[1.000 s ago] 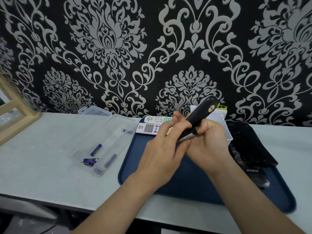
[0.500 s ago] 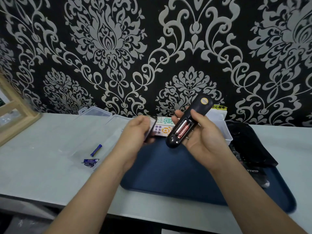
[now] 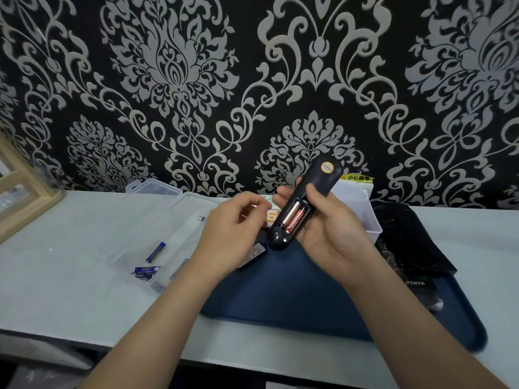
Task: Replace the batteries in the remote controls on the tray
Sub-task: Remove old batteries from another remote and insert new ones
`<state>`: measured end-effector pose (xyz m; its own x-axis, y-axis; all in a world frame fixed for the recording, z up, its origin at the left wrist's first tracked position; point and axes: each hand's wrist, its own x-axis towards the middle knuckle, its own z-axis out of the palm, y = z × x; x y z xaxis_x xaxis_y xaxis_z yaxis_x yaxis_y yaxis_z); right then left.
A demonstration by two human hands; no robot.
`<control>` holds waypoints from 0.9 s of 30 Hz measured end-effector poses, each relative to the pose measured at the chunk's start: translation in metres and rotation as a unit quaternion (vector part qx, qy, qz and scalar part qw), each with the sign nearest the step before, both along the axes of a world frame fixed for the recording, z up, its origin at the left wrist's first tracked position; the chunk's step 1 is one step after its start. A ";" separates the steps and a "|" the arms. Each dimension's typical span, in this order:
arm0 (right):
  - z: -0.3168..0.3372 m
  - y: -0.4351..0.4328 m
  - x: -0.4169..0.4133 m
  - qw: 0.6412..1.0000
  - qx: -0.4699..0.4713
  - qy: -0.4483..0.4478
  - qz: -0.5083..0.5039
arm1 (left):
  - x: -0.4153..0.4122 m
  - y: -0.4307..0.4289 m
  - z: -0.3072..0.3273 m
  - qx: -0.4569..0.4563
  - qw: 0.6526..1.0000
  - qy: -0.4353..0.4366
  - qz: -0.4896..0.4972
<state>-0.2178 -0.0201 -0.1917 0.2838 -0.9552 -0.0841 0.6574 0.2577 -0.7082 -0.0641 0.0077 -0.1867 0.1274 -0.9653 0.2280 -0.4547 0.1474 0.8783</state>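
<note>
My right hand [image 3: 331, 234] grips a black remote [image 3: 306, 200] over the dark blue tray [image 3: 295, 299], back side up. Its battery bay is uncovered and holds two red batteries [image 3: 293, 217]. My left hand [image 3: 230, 237] hovers just left of the remote with loosely curled fingers and nothing in it. The grey-black battery cover [image 3: 252, 257] lies on the tray under that hand. A white remote [image 3: 270, 213] with coloured buttons peeks out between my hands at the tray's far edge.
A clear plastic case [image 3: 157, 228] lies open left of the tray with several blue batteries [image 3: 147, 270] in it. Behind the tray stands a white box [image 3: 362, 203]. A black bag [image 3: 407, 237] and another black remote [image 3: 421, 290] cover the tray's right side. A wooden frame [image 3: 25, 192] is far left.
My left hand pulled the cover off the black remote, carried it left and let it go onto the tray. My right hand turned the remote so the batteries show.
</note>
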 end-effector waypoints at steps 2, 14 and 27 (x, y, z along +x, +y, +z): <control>-0.001 0.001 0.000 1.000 -0.007 0.007 0.002 | -0.010 0.005 0.005 0.096 0.984 0.131 -0.073; -0.002 0.004 0.006 0.994 -0.043 0.094 0.028 | -0.024 0.006 -0.008 0.034 0.986 0.156 -0.037; -0.005 0.003 0.010 0.999 0.010 0.015 0.042 | -0.025 0.008 -0.022 -0.029 0.999 -0.020 -0.022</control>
<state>-0.2079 -0.0171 -0.1964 0.3598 -0.9261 -0.1132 0.6112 0.3257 -0.7214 -0.0891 0.0153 -0.2090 0.0743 -0.9549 0.2875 -0.4809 0.2182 0.8492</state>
